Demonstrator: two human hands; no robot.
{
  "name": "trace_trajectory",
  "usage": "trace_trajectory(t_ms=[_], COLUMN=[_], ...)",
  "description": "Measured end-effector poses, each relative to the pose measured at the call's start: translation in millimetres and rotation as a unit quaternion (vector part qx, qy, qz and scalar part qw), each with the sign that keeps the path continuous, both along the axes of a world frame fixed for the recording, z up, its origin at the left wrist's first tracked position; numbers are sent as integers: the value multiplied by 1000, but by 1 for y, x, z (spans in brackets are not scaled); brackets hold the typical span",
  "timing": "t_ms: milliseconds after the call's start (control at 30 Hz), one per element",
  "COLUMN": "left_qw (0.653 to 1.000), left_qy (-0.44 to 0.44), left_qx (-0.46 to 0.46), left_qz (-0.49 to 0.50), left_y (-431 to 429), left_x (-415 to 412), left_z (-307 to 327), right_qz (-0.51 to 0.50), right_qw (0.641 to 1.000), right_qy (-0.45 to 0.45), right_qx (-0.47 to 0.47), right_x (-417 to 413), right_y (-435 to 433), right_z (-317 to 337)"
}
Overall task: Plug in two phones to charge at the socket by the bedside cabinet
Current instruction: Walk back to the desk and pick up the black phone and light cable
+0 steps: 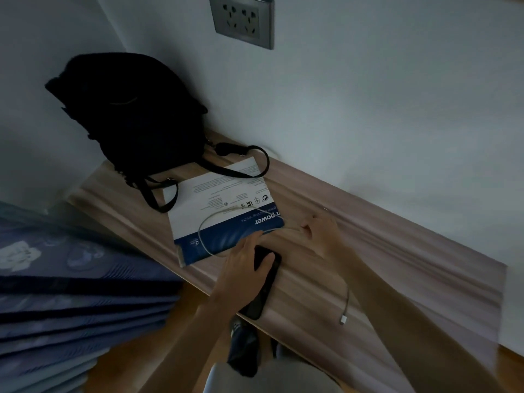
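Note:
A black phone (262, 287) lies on the wooden cabinet top (397, 265), near its front edge. My left hand (243, 259) rests on the phone's upper end, fingers spread over it. My right hand (320, 234) is closed around one end of a white charging cable (215, 222), which loops across a blue and white box (224, 211). A second white cable end with a plug (344, 313) lies on the wood under my right forearm. The grey double wall socket (243, 21) is high on the wall, with nothing plugged in. The frame is dim and motion-blurred.
A black bag (130, 112) stands in the back left corner of the cabinet, its straps trailing onto the box. A blue patterned mattress (71, 293) is at the left. A dark object (243, 347) hangs below the cabinet edge.

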State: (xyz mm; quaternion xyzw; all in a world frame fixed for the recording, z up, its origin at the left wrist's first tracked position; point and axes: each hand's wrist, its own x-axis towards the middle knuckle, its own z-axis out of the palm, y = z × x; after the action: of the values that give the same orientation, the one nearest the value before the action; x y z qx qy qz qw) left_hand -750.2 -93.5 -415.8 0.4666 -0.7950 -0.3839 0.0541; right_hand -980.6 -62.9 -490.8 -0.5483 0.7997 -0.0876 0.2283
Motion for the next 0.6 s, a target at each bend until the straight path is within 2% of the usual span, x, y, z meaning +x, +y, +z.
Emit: trace_trajectory(t_ms=[100,200,233,333,467,533,600], left_qw=[997,976,958,876,784,757,748], left_qy=[35,84,103,189,330,373,391], left_qx=[71,198,256,407,465,468,472], left_qz=[-3,38,73,178,247,262,255], left_y=[-3,-5,-6,-11,-25,-34,-42], left_x=[-10,-24,-29,-43,-52,-55,-59], left_z=[0,0,1,6,21,29,41], right_qz=[-13,-27,-28,-37,-55,-63,-48], right_qw=[996,984,979,969,963,961,960], right_qy=[-59,-102,-114,-155,-209,-239,-262], right_qx=[-62,-147,-166,-186,-163,-124,-88], right_x=[0,11,16,28,39,38,35], right_y=[8,23,30,55,91,106,120], right_z=[18,45,55,81,101,102,102])
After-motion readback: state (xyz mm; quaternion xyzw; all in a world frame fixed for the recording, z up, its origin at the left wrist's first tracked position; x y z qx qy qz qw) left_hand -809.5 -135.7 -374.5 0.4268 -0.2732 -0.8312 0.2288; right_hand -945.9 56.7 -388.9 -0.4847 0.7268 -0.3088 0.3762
